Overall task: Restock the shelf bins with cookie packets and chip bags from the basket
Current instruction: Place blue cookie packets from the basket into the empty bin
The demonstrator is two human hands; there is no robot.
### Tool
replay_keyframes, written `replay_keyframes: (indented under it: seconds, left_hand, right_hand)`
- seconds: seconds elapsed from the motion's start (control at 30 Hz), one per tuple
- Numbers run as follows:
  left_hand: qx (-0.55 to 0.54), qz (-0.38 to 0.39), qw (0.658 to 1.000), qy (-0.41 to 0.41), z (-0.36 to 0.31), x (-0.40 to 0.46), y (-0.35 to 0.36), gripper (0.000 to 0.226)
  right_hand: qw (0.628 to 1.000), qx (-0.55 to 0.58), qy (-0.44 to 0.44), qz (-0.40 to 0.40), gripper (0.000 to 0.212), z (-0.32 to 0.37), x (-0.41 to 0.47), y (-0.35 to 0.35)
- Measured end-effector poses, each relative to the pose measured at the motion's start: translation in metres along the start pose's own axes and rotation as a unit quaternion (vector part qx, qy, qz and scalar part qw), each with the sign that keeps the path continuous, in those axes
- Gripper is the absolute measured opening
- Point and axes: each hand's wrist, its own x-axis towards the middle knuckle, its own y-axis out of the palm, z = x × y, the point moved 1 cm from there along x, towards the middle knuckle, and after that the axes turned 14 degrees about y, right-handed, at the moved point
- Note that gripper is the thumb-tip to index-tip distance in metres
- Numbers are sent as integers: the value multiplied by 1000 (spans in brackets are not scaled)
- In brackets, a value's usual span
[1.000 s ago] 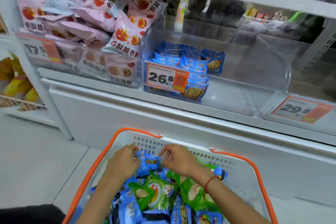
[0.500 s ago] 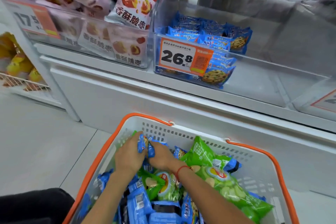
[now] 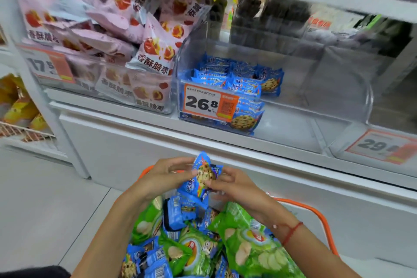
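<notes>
Both hands hold a small bunch of blue cookie packets (image 3: pixel 202 176) above the basket (image 3: pixel 325 228). My left hand (image 3: pixel 162 178) grips the bunch from the left, my right hand (image 3: pixel 234 187) pinches it from the right. Below them the orange-rimmed basket holds more blue cookie packets (image 3: pixel 180 212) and green chip bags (image 3: pixel 255 239). On the shelf ahead, a clear bin (image 3: pixel 316 133) with a 26.8 price tag (image 3: pixel 208 104) holds stacked blue cookie packets (image 3: pixel 239 83) on its left side.
Left of the cookie bin, another clear bin is piled with pink snack bags (image 3: pixel 126 52). To the right is a bin with a 29.8 tag (image 3: pixel 383 145). A white shelf base (image 3: pixel 158 142) stands between basket and bins. Yellow bags (image 3: pixel 18 106) lie far left.
Both hands have risen out of the basket with the blue cookie packets, which are now held higher, toward the shelf. The view has tilted back up.
</notes>
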Motion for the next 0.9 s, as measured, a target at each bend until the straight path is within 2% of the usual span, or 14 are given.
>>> replay_keyframes:
  seconds: [0.1,0.17,0.23,0.37,0.47,0.53,0.6,0.63,0.7,0.77,0.9]
  left_hand:
    - [2,-5,999,42,-31,-4,1,46]
    - [18,-34,997,65,-60,-5,0,54]
    - [14,-48,994,93,-87,-5,0,47]
    - [19,-61,974,218,-139,-1,2,28]
    - [142,-199,907,344,-158,21,-14,10]
    - [285,-273,840,372,-160,40,-28,16]
    - [412,-283,789,358,-151,59,-36,30]
    - [448,-276,777,346,-145,67,-37,35]
    - [474,-276,770,326,-137,76,-35,41]
    - [458,-287,778,321,-130,79,-33,47]
    - [402,-300,793,346,-122,81,-31,49]
  right_hand:
    - [999,-34,-27,-12,20,16,-18,-6]
    - [989,-50,-103,-91,40,31,-30,-10]
    - [971,-68,-186,-135,53,49,-44,-10]
    - [947,-78,-288,-119,34,79,-72,-11]
    - [942,-48,-305,-134,30,95,-82,-19]
    - [946,14,-285,-152,29,104,-83,-31]
    - [942,61,-269,-189,32,115,-85,-46]
    - [937,69,-270,-212,34,120,-86,-54]
    - [925,56,-279,-250,40,130,-89,-71]
    - [913,23,-290,-285,42,141,-90,-89]
    - [870,-97,-264,-405,32,167,-62,-141]
